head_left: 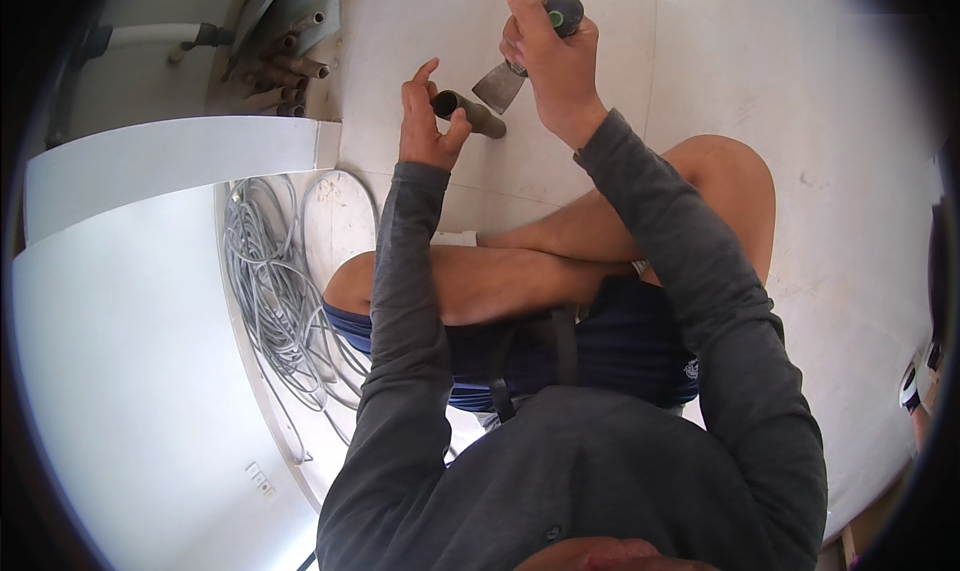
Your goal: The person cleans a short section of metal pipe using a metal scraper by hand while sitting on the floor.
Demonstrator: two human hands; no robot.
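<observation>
My right hand (553,66) is closed round the dark handle of a putty knife (500,88), whose flat metal blade points down and left. A green ring shows near the handle's rounded end. To its left, my left hand (430,121) has its thumb and fingers on either side of a short brownish-grey tube (487,122), gripping it near its open upper end. The tube's hollow mouth faces up toward me, and its other end reaches the pale floor. The blade is close above the tube; whether they touch, I cannot tell.
Several similar tubes (285,71) lie heaped at the upper left, beyond a low white ledge (180,151). A tangle of grey cable (270,281) lies on the floor beside my left knee. My legs are crossed on the pale tiled floor (840,221).
</observation>
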